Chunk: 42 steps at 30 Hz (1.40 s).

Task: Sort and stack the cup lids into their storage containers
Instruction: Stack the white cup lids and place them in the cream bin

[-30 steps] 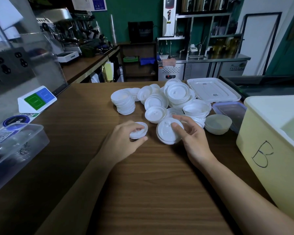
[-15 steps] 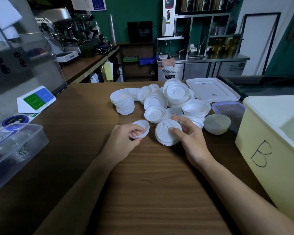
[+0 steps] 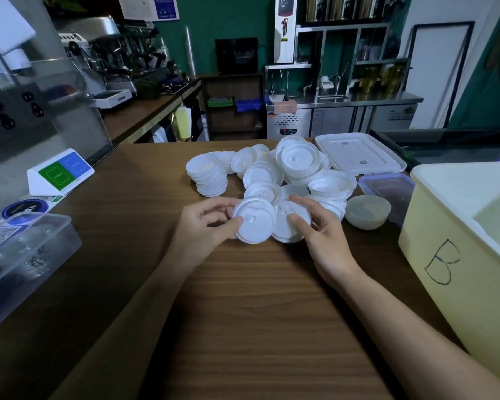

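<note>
One round white plastic lid (image 3: 253,225) is pinched by the left hand (image 3: 205,229), and a stack of like lids (image 3: 289,229) is gripped by the right hand (image 3: 326,241) beside it. Both are held near the heap of loose lids (image 3: 272,174) on the brown wooden table (image 3: 243,313).

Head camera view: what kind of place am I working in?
Probably a café or drinks shop: an espresso machine at left, a stainless steel workstation behind, and heaps of white cup lids.

white lids (image 3: 272,180), pale yellow bin (image 3: 456,243), wood-grain table (image 3: 257,313)
</note>
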Motion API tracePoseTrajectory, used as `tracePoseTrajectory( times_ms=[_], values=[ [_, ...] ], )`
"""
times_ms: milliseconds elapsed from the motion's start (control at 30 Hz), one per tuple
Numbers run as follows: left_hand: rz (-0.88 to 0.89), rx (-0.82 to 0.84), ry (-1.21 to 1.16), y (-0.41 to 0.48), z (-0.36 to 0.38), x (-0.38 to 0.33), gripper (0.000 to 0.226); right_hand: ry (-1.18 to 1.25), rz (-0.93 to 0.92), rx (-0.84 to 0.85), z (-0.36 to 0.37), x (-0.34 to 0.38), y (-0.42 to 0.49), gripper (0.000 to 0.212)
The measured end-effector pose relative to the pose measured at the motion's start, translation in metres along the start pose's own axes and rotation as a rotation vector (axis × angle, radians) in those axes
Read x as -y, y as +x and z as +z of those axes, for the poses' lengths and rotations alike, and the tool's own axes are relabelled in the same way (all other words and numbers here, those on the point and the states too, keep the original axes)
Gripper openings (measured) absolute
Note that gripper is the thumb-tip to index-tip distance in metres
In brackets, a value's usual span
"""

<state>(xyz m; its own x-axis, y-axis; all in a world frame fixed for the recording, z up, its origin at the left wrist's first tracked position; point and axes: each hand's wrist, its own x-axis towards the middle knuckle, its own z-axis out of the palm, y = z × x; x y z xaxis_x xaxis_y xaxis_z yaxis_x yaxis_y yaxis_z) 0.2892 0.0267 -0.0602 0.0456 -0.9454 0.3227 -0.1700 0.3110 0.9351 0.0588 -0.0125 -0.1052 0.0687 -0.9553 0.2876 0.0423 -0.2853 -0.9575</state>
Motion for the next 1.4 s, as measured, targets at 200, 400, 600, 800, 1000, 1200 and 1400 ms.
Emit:
tracePoseTrajectory(
  times_ms=[200,400,600,800,1000,1200,1400],
  values=[
    [0.034,0.073,0.053,0.000,0.005,0.008,0.031,0.119,0.083,0.097,0.007,0.008,-0.005,0.026],
    [0.058,0.038,0.027,-0.001,0.021,0.015,0.030,0.150,0.103,0.204,0.012,0.015,-0.011,0.039],
    [0.102,-0.010,0.052,-0.004,0.028,0.018,0.027,0.067,0.090,0.205,0.008,0.011,-0.010,0.040],
    [-0.016,0.049,0.079,-0.003,0.028,0.021,0.025,0.097,0.083,0.179,0.007,0.007,-0.007,0.045],
    [-0.173,0.162,-0.122,-0.002,0.028,0.021,0.039,0.155,0.110,0.191,0.006,0.005,-0.007,0.050],
    [-0.130,0.144,-0.125,0.000,0.029,0.024,0.035,0.138,0.102,0.197,0.007,0.006,-0.007,0.053],
    [-0.127,0.130,-0.137,0.000,0.027,0.021,0.037,0.142,0.116,0.201,0.008,0.007,-0.008,0.053]
  ],
)
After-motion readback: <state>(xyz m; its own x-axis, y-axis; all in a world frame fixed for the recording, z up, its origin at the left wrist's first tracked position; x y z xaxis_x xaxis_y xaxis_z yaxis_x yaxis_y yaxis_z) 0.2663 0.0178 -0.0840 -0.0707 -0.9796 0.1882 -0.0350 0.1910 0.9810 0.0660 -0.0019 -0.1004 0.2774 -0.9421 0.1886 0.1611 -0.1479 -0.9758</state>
